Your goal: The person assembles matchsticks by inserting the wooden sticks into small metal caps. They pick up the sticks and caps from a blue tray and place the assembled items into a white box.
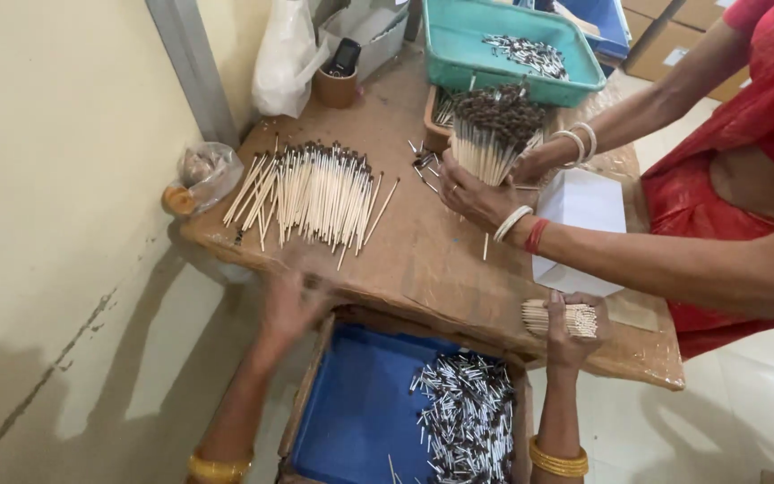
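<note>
The small bundle of thin pale wooden sticks, light and brittle, sits gripped mid-length in the right hand, its fingers closed round it, while the blurred left hand leaves its fingers' spread impossible to tell.

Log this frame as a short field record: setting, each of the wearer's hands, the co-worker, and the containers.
setting: wooden table beside a pale wall
left hand: left hand blurred, at the table's near edge, grip unclear
right hand: right hand gripping a small stick bundle
co-worker: two hands around an upright bundle of dark-tipped sticks
on table: loose pile of sticks, white box
containers: blue tray below, teal tray behind
</note>
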